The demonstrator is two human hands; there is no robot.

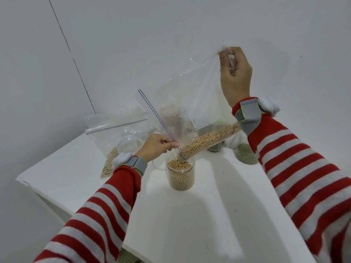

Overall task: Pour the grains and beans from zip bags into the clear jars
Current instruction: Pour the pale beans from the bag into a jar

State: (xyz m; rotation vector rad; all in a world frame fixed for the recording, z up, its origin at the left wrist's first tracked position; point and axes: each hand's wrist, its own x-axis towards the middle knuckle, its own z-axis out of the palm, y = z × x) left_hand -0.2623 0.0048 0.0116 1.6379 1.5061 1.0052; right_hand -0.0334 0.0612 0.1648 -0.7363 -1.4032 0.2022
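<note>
The left hand [157,147] pinches the bag [190,88] by its zip edge over the jar [181,177]; the right hand [235,76] pinches its raised corner. At the left of the counter [190,215] a grain bag [112,133] waits unpoured. The jar is nearly full, with beans [210,139] left in the bag. Rightward, a green jar [247,154] looks filled.

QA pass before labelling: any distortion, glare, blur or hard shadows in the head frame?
Head view: wide-angle lens bends the edges of the white table; lighting soft, only faint arm shadows on it; the clear plastic zip bag of tan beans shows light sheen, no blown glare; the clear round jar under it is sharp.
</note>
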